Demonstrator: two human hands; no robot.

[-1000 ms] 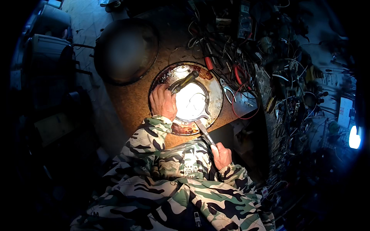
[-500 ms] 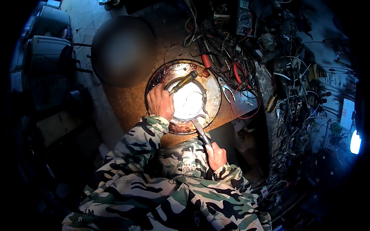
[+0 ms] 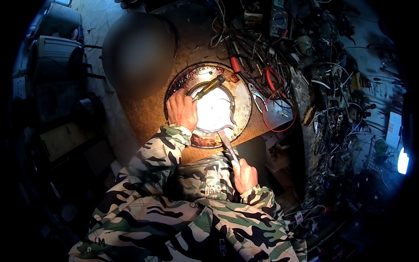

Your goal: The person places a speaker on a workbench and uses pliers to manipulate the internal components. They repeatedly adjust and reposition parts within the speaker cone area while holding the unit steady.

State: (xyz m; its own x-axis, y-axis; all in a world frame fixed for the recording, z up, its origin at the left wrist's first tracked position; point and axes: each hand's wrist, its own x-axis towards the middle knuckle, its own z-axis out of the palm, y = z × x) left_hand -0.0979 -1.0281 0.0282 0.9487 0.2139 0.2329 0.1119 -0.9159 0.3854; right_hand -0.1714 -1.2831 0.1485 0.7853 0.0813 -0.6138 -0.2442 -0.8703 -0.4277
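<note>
A round metal plate [image 3: 241, 98], rust-stained at its rim, lies on the brown work table under bright light. A dark ring [image 3: 233, 105] runs around its glaring white centre, and one end curls outward at the lower right. My left hand [image 3: 182, 110] rests on the plate's left side, fingers bent around the shaft end of a yellow-and-black screwdriver [image 3: 209, 87]. The screwdriver's handle points up and right across the ring. Closed around a flat-bladed scraper [image 3: 226, 142], my right hand [image 3: 245, 175] holds its blade against the ring's lower right edge. Glare hides detail in the centre.
A blurred dark round shape [image 3: 137, 54] is beyond the plate at left. Pliers [image 3: 257, 97], red-handled probes [image 3: 235, 65] and tangled wires crowd the right. A multimeter [image 3: 278, 19] stands at the back. The brown table [image 3: 146, 115] ends just in front of the plate.
The view has shifted slightly. Both hands keep their grips, and the scraper blade stays at the ring's lower right edge.
</note>
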